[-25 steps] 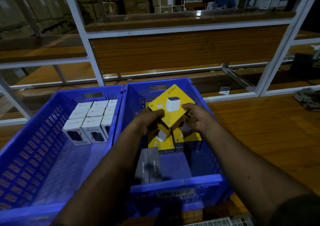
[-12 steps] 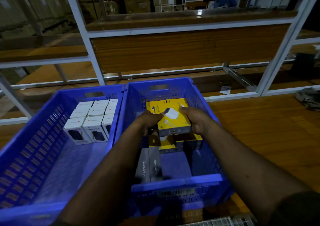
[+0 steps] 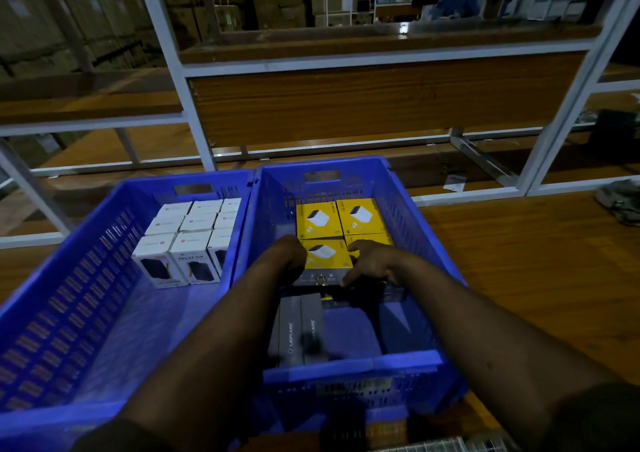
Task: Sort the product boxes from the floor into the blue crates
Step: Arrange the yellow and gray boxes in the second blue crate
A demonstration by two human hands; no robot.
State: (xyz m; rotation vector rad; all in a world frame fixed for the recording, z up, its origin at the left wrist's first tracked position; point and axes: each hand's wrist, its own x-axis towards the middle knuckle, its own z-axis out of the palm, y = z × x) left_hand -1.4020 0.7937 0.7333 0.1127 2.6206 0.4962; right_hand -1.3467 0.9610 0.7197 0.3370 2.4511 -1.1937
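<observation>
My left hand [image 3: 289,256] and right hand [image 3: 372,261] grip a yellow box [image 3: 325,256] from either side; it sits inside the right blue crate [image 3: 408,202].

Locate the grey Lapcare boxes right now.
Head view: the grey Lapcare boxes stand in the right blue crate, near its front-left corner, nearer the camera than the yellow boxes.

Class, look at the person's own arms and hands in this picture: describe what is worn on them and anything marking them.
Both forearms are bare. The left hand and right hand wear no gloves; no rings or watch show. Dark sleeve edges appear only at the bottom of the picture, near the upper arms.
</observation>
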